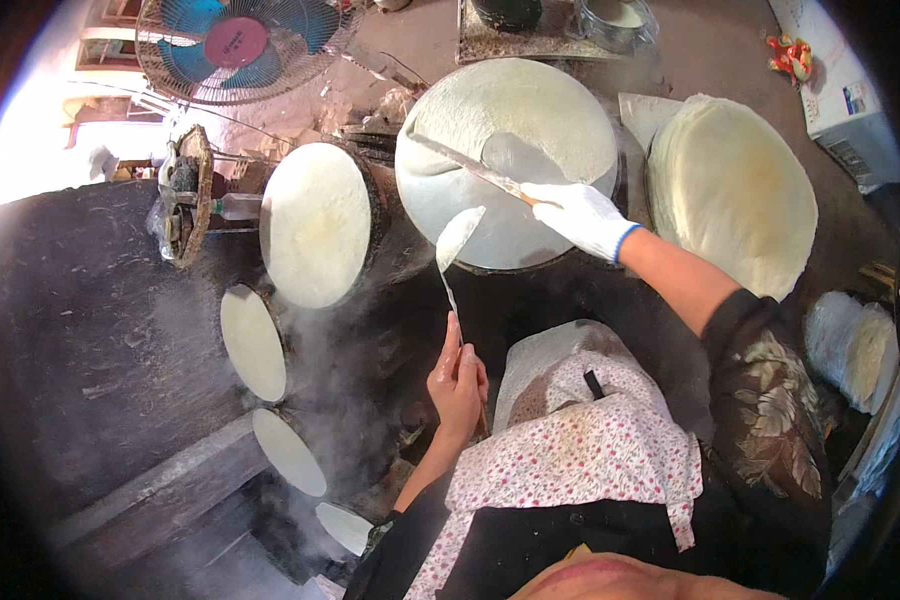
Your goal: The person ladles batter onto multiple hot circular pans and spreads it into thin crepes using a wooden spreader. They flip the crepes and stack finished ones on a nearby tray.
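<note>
My left hand (458, 385) is bare and wrapped round the thin handle of a ladle (457, 238). The ladle's bowl is coated with pale batter and hovers by the near edge of a large round griddle (505, 230). In a white glove, my right hand (582, 218) grips a long, flat, narrow spatula (465, 163), which reaches leftward across the griddle. A creamy sheet of batter or flatbread (530, 95) covers the far part of this griddle, while the nearer part looks greyish white. Whether the spatula touches the sheet, I cannot tell.
To the right lies a thick stack of round pale flatbreads (735, 195). Several round griddles curve down the left, including one with a pale sheet (315, 225). Steam drifts over the dark worktop (90, 300). A fan (235, 45) stands far left; a pot (615, 20) sits at the back.
</note>
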Available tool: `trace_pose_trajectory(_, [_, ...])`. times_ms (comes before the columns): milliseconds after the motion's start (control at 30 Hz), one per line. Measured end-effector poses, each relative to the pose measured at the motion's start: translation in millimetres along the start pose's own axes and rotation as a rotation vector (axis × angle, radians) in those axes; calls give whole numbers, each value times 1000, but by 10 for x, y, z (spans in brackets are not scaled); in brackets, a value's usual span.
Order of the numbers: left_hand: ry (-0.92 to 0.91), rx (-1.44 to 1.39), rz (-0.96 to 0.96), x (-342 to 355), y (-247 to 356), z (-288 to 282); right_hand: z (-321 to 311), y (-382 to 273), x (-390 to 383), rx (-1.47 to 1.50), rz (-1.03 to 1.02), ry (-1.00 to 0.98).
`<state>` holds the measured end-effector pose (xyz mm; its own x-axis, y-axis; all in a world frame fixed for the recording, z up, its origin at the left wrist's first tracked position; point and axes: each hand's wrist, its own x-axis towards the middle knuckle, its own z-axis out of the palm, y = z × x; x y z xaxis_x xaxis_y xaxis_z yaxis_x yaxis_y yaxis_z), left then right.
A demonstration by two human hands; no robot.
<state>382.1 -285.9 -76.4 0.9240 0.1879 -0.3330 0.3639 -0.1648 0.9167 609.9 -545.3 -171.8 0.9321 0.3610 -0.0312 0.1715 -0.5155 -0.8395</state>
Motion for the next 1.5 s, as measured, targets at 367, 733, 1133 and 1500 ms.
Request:
trace_pose_trajectory(367, [47,-102,-39,-64,-135,18,31,-116,68,-21,95,-167])
trace_pose_trajectory(733, [121,-182,-188,-159,-197,-70,-33,-159,61,-21,169,-308])
trace_pose_trajectory(1133, [236,30,91,1391,-104,-347,-223,-244,-26,-319,94,-464])
trace_pose_trajectory(1500, [223,69,-75,838,-270,-20,-105,187,-507,-239,-165,-110])
